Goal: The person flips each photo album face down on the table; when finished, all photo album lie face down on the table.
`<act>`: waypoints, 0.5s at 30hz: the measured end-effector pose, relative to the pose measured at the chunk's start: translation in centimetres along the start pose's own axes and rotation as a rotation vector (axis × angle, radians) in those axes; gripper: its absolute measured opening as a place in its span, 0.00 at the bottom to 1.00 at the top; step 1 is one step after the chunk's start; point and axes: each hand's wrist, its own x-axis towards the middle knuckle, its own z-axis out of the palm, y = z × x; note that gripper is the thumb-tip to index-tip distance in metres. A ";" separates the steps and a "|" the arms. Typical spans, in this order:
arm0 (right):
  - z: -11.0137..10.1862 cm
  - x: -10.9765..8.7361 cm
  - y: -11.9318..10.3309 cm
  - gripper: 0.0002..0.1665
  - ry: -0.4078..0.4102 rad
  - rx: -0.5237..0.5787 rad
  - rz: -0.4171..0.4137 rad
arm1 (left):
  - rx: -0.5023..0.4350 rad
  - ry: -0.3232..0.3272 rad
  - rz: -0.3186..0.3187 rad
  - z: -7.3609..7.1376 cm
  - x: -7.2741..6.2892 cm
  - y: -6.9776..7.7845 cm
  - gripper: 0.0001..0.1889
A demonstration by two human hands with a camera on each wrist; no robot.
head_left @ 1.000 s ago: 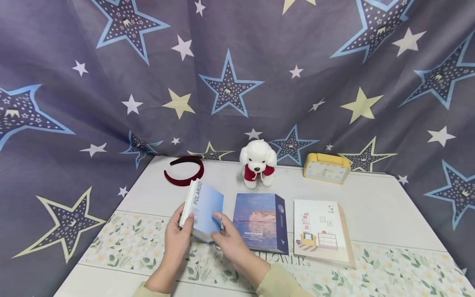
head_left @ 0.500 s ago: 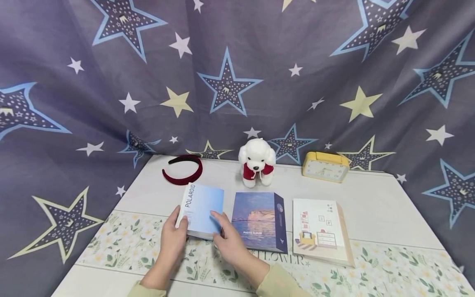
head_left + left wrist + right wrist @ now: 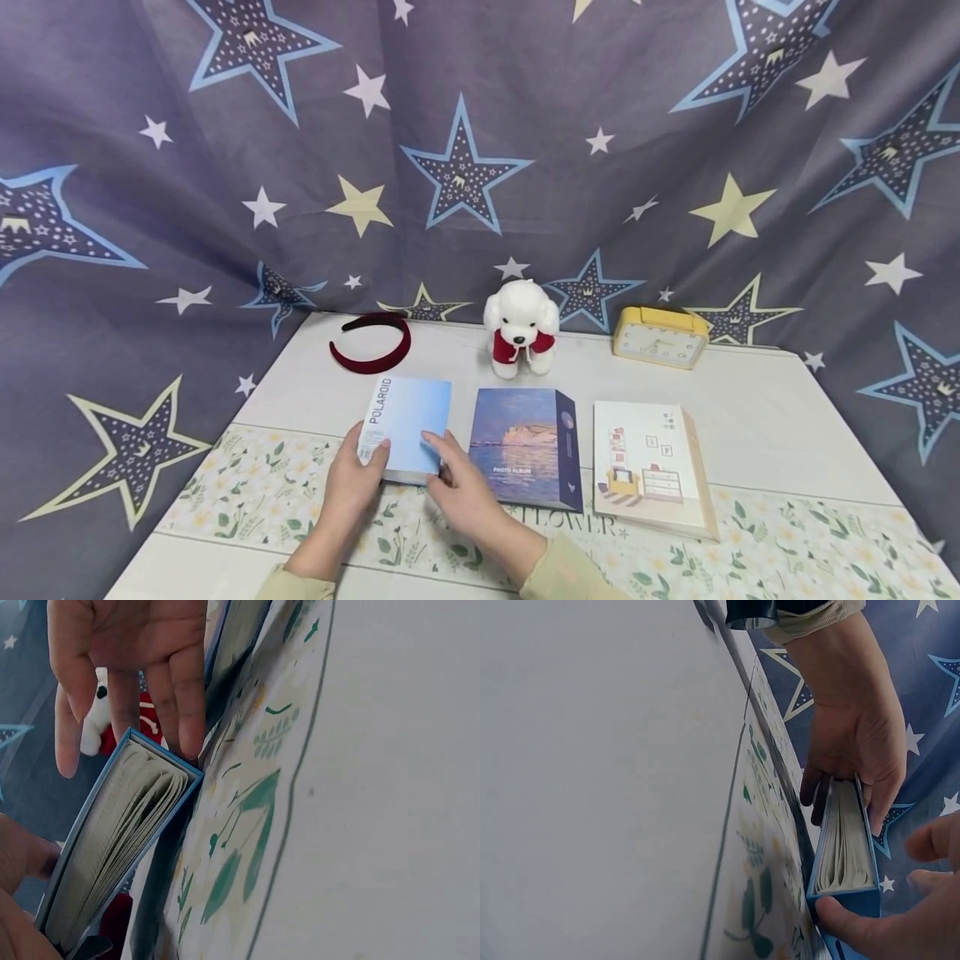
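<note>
A light-blue photo album (image 3: 408,421) marked POLAROID is at the left front of the row of albums. My left hand (image 3: 352,467) grips its spine side, thumb on the cover and fingers beneath, as the right wrist view shows. The left wrist view shows the album's page edges (image 3: 120,832), with the spine side raised and the opposite edge close to the table. My right hand (image 3: 461,492) is at the album's right edge, fingers extended and touching it; in the right wrist view its thumb (image 3: 844,919) meets the lower corner.
A purple-blue photo album (image 3: 517,446) lies just right of my right hand, and a white illustrated album (image 3: 645,462) lies beyond it. Behind stand a dark-red headband (image 3: 382,364), a white plush dog (image 3: 521,325) and a yellow clock (image 3: 660,337). A starry curtain (image 3: 600,200) hangs at the back.
The blue album has tipped down from a steep tilt to nearly flat, its cover now facing up. My left hand has lowered with it; my right hand stays at its right edge.
</note>
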 end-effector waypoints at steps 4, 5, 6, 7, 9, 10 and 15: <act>-0.1 0.0 0.0 0.35 -0.019 -0.058 -0.006 | -0.008 -0.014 -0.030 0.1 0.1 -0.3 0.32; -0.1 0.0 0.0 0.35 -0.023 -0.067 -0.008 | -0.007 -0.023 -0.037 0.1 0.2 -0.3 0.32; -0.1 -0.1 -0.1 0.35 -0.026 -0.074 -0.019 | -0.008 -0.034 -0.044 0.1 0.2 -0.3 0.32; -0.1 -0.1 -0.1 0.35 -0.030 -0.076 -0.025 | -0.008 -0.043 -0.049 0.1 0.3 -0.4 0.32; -0.2 -0.1 -0.1 0.36 -0.039 -0.082 -0.032 | -0.009 -0.062 -0.058 0.1 0.4 -0.5 0.33; -0.2 -0.2 -0.1 0.36 -0.041 -0.086 -0.037 | -0.008 -0.070 -0.061 0.1 0.4 -0.6 0.33; -0.1 -0.4 -0.2 0.37 -0.040 -0.123 -0.029 | -0.001 -0.097 -0.056 0.0 0.5 -1.0 0.33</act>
